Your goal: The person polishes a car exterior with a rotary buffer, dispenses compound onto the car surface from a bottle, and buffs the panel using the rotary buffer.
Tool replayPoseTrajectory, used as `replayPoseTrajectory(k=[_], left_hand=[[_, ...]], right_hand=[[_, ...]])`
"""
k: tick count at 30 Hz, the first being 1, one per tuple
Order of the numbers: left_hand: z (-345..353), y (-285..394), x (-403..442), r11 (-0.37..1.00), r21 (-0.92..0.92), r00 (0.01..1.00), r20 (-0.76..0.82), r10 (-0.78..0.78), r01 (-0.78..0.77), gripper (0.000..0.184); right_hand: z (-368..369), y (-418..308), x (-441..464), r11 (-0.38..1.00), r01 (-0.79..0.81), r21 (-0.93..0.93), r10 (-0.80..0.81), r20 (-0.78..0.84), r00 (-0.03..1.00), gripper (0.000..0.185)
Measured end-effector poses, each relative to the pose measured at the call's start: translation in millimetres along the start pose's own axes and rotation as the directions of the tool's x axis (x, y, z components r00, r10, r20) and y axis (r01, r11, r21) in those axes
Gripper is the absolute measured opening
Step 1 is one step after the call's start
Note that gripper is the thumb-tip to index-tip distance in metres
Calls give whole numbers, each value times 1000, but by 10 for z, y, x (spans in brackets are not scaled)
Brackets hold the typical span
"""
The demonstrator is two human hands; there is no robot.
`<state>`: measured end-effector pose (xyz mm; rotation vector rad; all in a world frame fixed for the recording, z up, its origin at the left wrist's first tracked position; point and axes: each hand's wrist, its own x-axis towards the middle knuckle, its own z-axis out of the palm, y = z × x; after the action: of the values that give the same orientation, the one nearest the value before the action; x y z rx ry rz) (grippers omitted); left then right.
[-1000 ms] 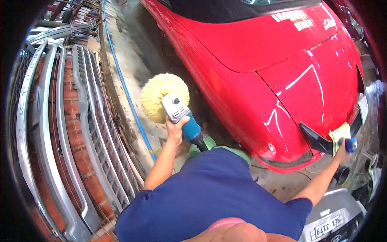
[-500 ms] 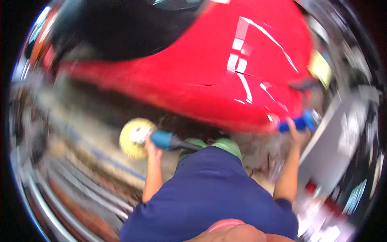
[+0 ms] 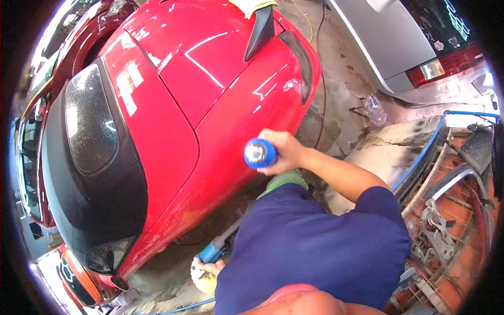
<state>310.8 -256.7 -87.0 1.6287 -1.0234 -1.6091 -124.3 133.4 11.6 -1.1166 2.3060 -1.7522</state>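
Observation:
My right hand (image 3: 283,152) is wrapped round a blue bottle (image 3: 261,153), whose end faces the camera, above the side of the red car (image 3: 231,152). Low beside my body, my left hand (image 3: 212,266) grips a teal and silver polisher (image 3: 211,253). Its yellow fluffy pad (image 3: 203,282) is partly hidden behind that hand and points away from the car. On the car's far end lies a yellow cloth (image 3: 251,6), next to a black fin-shaped part (image 3: 260,32).
A silver vehicle (image 3: 383,42) stands at the upper right. Metal parts (image 3: 436,231) lie on a brick surface at the lower right. Hoses, including a blue one (image 3: 424,152), run along the floor. More cars stand at the left.
The view has swung round along the car. My right hand has left the yellow cloth and moved with the bottle to the car's side. The polisher has stayed in my left hand, now lower.

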Motion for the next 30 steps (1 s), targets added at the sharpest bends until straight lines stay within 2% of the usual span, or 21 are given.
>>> replayPoseTrajectory(k=[1,4,5,6,7,8,9,10,11,13,15,16,19,20,23,25,27,29,30], left_hand=[[205,142,-280,991,97,996,23,85,-87,48],[60,231,-232,951,255,966,233,114,-173,49],[1,183,-172,974,197,975,212,66,-109,50],[-37,11,20,997,-32,987,149,-66,71,52],[-117,-155,193,950,-247,980,92,-175,193,53],[-121,-301,279,919,-329,976,76,-205,219,55],[-98,-381,265,951,-275,990,29,-137,140,58],[-334,-519,492,903,-319,955,168,-246,288,62],[-368,-612,570,868,-363,938,196,-285,339,63],[-374,-671,619,870,-370,945,147,-291,326,63],[-485,-722,711,875,-357,945,120,-305,327,62],[-502,-721,743,877,-353,946,120,-301,324,61],[-489,-636,779,896,-334,957,118,-267,291,53],[-545,-575,815,956,-215,980,70,-188,199,51],[-540,-644,1017,961,-193,975,-58,-213,198,49],[-461,-569,1049,941,-218,958,-70,-279,258,50],[-394,-525,946,989,-126,991,-97,-93,81,48],[-282,-476,872,965,-231,983,-98,-153,127,47],[-391,-498,877,995,-98,999,-53,-13,8,41]], right_hand=[[51,-4,-36,999,38,-5,-38,19,999,58],[200,-3,-172,1000,1,-26,1,89,996,59],[256,-1,-212,999,-11,-41,15,116,993,59],[294,17,-246,998,23,-61,-15,124,992,60],[361,19,-299,996,50,-70,-39,140,989,60],[389,-31,-337,997,4,-79,8,151,988,60],[409,-130,-372,995,-41,-92,56,160,986,60],[442,-225,-431,985,-123,-121,135,98,986,60],[453,-291,-483,968,-198,-152,205,31,978,59],[390,-390,-631,892,-377,-250,355,-131,926,61],[295,-510,-737,827,-493,-271,397,-340,853,64],[197,-566,-774,821,-467,-328,334,-387,859,65],[-6,-780,-902,739,-555,-383,326,-517,791,65],[-57,-800,-958,731,-554,-397,301,-541,785,65],[-154,-821,-1081,713,-554,-430,246,-586,772,64],[-175,-889,-1107,717,-550,-429,225,-604,764,63],[-195,-857,-1190,704,-583,-407,250,-626,739,61],[-211,-833,-1240,721,-588,-366,258,-645,719,62],[-201,-842,-1227,730,-582,-359,245,-658,712,63]])
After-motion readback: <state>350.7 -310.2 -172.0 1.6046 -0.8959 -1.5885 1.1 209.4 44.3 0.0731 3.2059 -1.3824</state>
